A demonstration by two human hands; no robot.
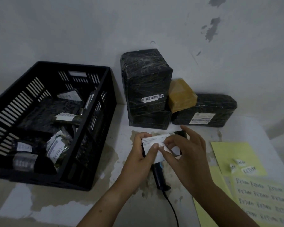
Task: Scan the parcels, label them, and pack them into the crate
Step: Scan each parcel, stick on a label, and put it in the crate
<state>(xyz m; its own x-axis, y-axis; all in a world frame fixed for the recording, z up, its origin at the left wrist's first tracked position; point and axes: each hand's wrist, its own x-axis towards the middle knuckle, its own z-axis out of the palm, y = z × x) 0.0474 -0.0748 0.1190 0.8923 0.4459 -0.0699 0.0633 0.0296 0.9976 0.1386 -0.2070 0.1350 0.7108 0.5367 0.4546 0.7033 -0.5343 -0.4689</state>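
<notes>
- Labelling step, by the look of it: your left hand (143, 153) holds the small black parcel (161, 138) just above the middle of the table (72, 207). Fingers curl round its left end and the thumb lies on the top face, which steadies it face-up for the sticker.
- Your right hand (190, 154) pinches the white sticker (162, 146) between thumb and forefinger, right on the parcel's printed shipping label. The other fingers are spread and lifted clear, probably so they don't catch the adhesive.
- Only a few handwritten letters of the sticker show; the rest sits under your fingers.
- The barcode scanner (159, 176) lies flat on the table directly beneath your hands, with its cable (172, 208) running to the near edge. I'd say it is parked close for the next scan.
- The sticker sheet (261, 199) of handwritten RETURN labels rests at the table's right edge, with a few peeled stickers (249, 169) on the yellow backing sheet (233, 154) beside it, all in easy reach of your right hand.
- The black crate (72, 65) fills the table's left side and already holds labelled parcels (44, 115).
- Waiting at the back edge against the wall are the tall black parcel (146, 79), stacked on another, the brown parcel (181, 95) leaning on it, and the flat black parcel (208, 110).
</notes>
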